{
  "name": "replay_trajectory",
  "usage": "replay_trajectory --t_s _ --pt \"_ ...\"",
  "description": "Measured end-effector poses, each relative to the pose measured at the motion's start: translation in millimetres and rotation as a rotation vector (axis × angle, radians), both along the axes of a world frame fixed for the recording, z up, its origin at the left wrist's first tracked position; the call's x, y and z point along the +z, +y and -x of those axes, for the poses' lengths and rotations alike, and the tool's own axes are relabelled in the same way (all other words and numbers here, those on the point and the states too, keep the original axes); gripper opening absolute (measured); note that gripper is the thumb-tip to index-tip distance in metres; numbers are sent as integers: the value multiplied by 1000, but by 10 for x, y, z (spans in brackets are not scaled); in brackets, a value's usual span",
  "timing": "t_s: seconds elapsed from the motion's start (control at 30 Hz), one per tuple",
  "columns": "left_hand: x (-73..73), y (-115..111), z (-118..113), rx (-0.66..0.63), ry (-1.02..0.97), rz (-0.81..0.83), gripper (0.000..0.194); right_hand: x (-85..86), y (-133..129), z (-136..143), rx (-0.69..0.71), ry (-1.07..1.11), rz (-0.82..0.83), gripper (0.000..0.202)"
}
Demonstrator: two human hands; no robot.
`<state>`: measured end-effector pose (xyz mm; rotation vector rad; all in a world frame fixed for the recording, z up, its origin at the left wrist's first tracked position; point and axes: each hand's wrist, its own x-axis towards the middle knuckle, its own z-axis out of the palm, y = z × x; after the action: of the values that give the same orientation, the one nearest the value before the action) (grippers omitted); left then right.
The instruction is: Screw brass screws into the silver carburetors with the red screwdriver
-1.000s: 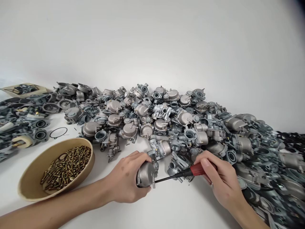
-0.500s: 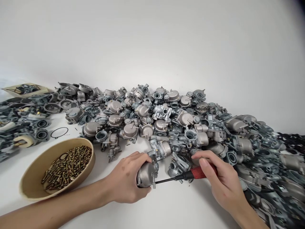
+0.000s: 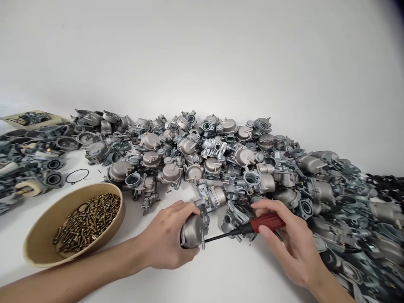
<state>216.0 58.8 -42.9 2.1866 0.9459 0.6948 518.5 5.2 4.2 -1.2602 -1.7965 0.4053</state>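
Observation:
My left hand [image 3: 172, 235] is wrapped round a grey metal carburetor [image 3: 193, 232], its rounded bowl facing right. A screwdriver [image 3: 268, 222] with a red and black handle rests in my right hand [image 3: 292, 240], between the thumb and the fingers. Its dark shaft slants down to the left and meets the carburetor's right side, beside a small pipe stub. The tip itself is hidden behind that stub. Just beyond the screwdriver, another carburetor [image 3: 232, 221] lies on the white table.
A tan bowl [image 3: 38, 240] of brass-coloured screws [image 3: 91, 223] stands left of my forearm. A large heap of carburetors [image 3: 189, 147] runs along the wall and down the right side. More parts and a thin black ring [image 3: 77, 176] lie at left.
My right thumb has slid lower and the grip on the handle has loosened. The screwdriver's handle end has risen slightly. My left hand and the carburetor stay nearly in place.

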Motion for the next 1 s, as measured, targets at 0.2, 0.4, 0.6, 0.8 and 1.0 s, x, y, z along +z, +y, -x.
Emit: replay_trajectory --t_s 0.2,0.4,0.6,0.8,1.0 --pt "-4 3 1 3 -2 5 46 4 -5 -12 -78 -18 37 22" --pt "-14 14 6 -10 9 5 47 6 -6 -6 4 -85 -67 15" --pt "-11 3 3 -2 8 2 48 6 3 1 40 -111 -122 14" --pt "-15 3 4 -3 2 -5 48 10 17 -17 -1 -187 -94 4" --pt "-18 -4 0 0 7 -21 48 33 17 -23 93 -174 -155 20"
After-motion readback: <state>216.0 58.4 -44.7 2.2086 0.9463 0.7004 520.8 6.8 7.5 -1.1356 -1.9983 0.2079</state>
